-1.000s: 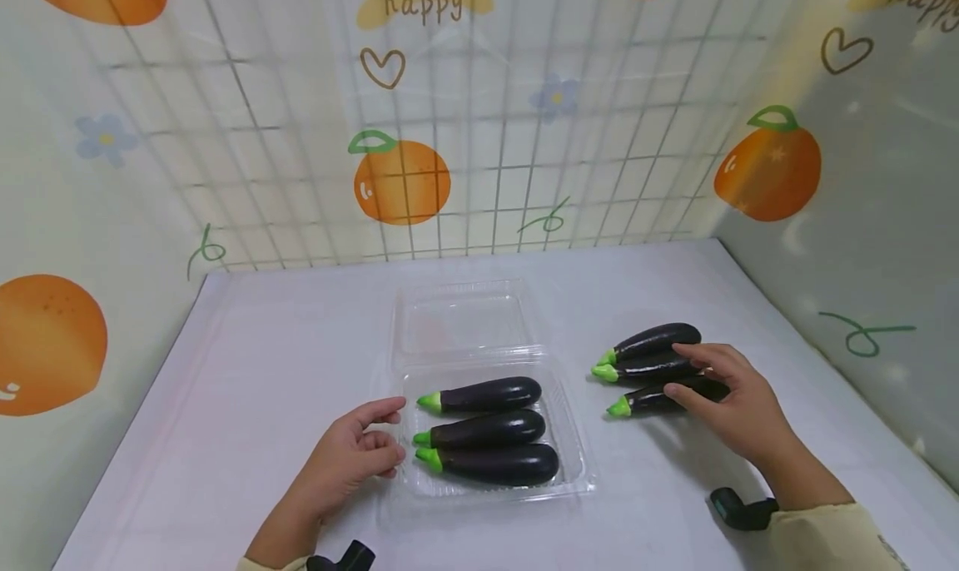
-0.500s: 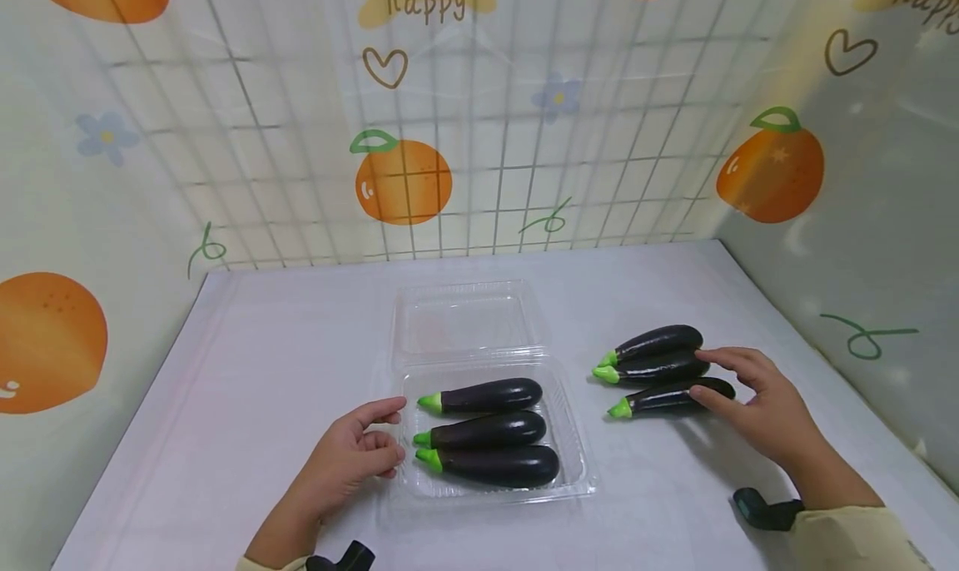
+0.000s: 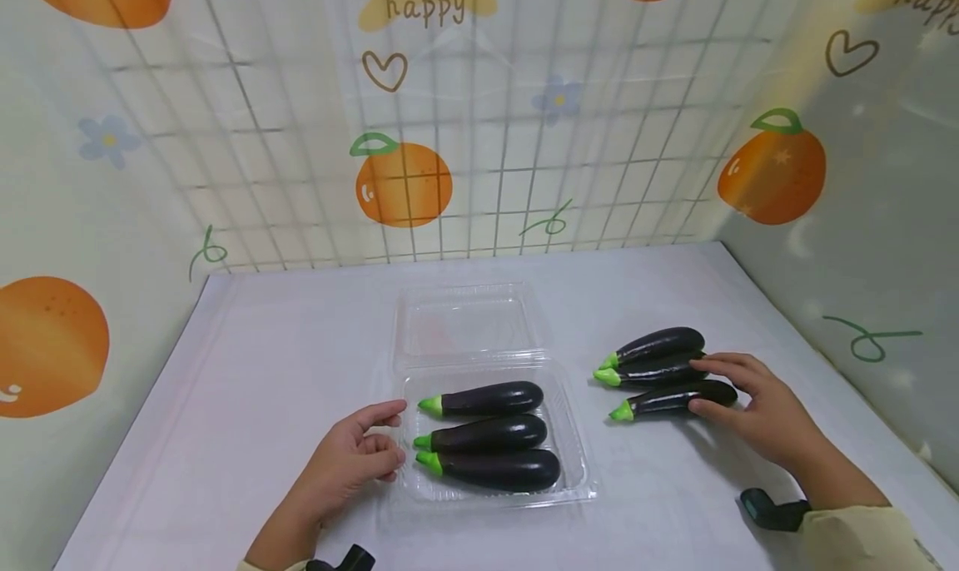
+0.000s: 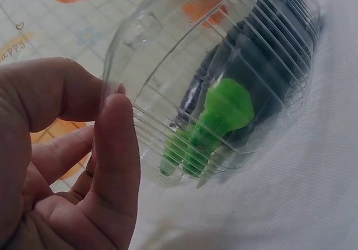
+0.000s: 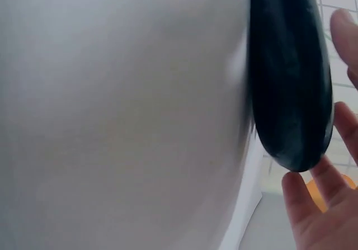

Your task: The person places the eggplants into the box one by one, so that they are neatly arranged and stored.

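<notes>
A clear plastic clamshell box [image 3: 577, 438] lies with its lid [image 3: 464, 321] folded back. Inside rest three dark eggplants [image 3: 490, 431] with green stems, side by side. My left hand [image 3: 348, 454] holds the box's left rim, thumb and index finger at its edge in the left wrist view. Three more eggplants [image 3: 659, 371] lie on the table to the right. Over the blunt ends of the nearer ones, my right hand [image 3: 764, 409] has its fingers spread. In the right wrist view, the thumb stands apart from the nearest eggplant [image 5: 291, 76], with other fingertips close by its end.
White cloth covers the table [image 3: 300, 338]. A printed curtain [image 3: 487, 121] with oranges hangs over a wire grid behind and along the sides. Dark wrist devices [image 3: 772, 511] sit below both hands.
My right hand has shifted slightly right along the eggplants, toward their blunt ends, then lowered its fingers a little. The left hand and the box have stayed put.
</notes>
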Available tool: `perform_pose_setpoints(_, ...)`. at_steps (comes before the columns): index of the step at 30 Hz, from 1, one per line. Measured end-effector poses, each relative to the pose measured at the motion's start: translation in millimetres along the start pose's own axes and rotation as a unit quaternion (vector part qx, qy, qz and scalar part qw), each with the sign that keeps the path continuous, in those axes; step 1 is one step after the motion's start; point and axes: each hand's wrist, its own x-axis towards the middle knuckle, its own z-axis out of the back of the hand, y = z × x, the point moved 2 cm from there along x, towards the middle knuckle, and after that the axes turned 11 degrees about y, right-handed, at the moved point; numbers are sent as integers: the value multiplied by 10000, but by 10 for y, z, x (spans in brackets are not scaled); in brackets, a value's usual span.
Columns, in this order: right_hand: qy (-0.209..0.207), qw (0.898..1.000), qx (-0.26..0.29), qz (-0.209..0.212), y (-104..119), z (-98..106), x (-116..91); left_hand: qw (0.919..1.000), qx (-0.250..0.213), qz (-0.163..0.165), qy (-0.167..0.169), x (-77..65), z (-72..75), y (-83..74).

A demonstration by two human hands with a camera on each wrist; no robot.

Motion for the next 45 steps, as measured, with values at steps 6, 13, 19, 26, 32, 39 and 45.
perform_pose_setpoints(6, 117, 9999, -90, -19, 20, -19, 0, 10000, -50, 40, -26, 8, 6, 27)
perform_pose_setpoints(13, 220, 9997, -10, -56, 17, -33, -13, 9999, -104, 38, 2, 8, -1, 49)
perform_pose_setpoints(19, 226, 9996, -46, 129, 52, -4, 11, 9999, -163, 49, -14, 8, -10, 47)
perform_pose_setpoints(26, 530, 9986, 18, -49, 95, -13, 27, 9997, -222, 57, 21, -2, -29, 24)
perform_pose_setpoints(32, 547, 9984, -48, 148, 118, 9, 1, 9998, -211, 46, 14, -4, -29, 5)
perform_pose_setpoints(39, 879, 9961, 32, -69, 110, 19, -10, 9996, -252, 89, -52, -1, -16, 7)
perform_pose_setpoints(45, 1063, 9941, 98, -200, 75, -3, -19, 9997, -225, 76, -57, 5, -3, 23)
